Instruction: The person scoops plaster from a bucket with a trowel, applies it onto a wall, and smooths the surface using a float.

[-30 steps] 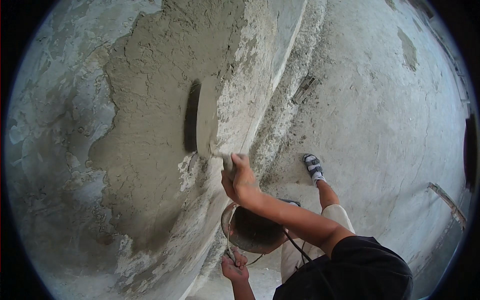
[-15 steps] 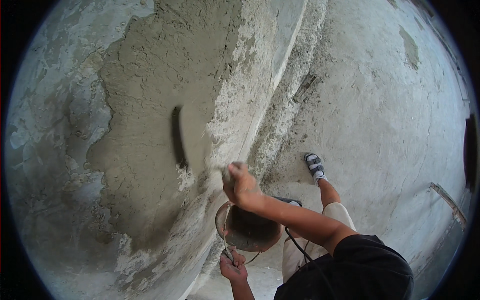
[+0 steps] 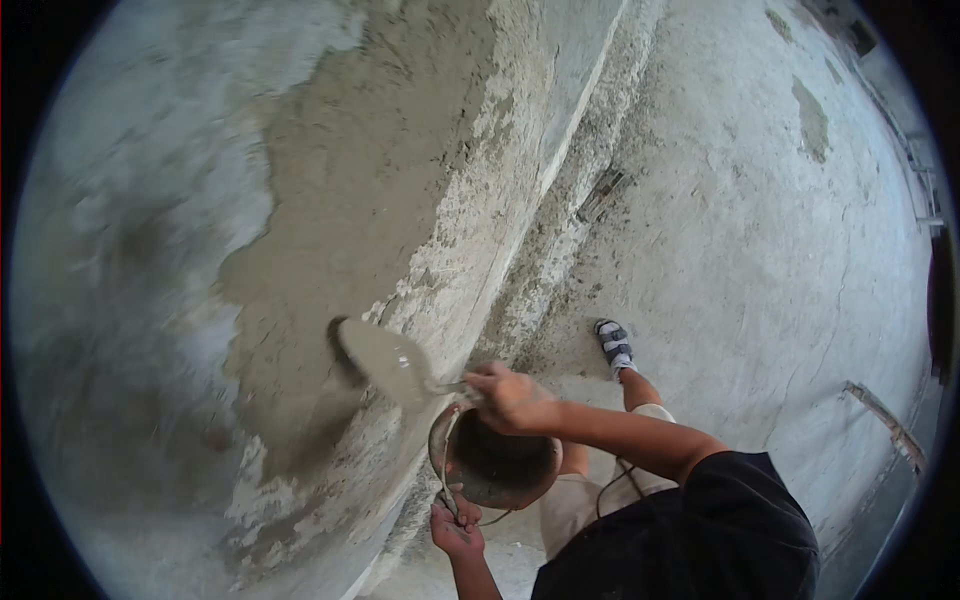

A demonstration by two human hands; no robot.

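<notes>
My right hand (image 3: 515, 398) is closed round the handle of a trowel (image 3: 385, 355), just above the bucket's far rim. The trowel's broad pointed blade is coated with wet grey mortar and stands out over the wall, casting a dark shadow beside it. Below it, my left hand (image 3: 457, 525) grips the thin handle of a round bucket (image 3: 505, 470) with a mortar-smeared, dark inside. How much the bucket holds cannot be made out. A large patch of damp grey mortar (image 3: 330, 200) covers the wall to the left of the trowel.
The rough old wall (image 3: 110, 330) surrounds the mortar patch. Along its foot runs a crumbly strip with a brick-like piece (image 3: 601, 195). My sandalled foot (image 3: 614, 345) stands on the concrete floor (image 3: 720, 280). A long thin strip (image 3: 888, 425) lies at the far right.
My right hand has moved a little down and right, and the trowel has swung down toward the bucket, its blade now turned more to view. My left hand still holds the bucket. The view shifted slightly.
</notes>
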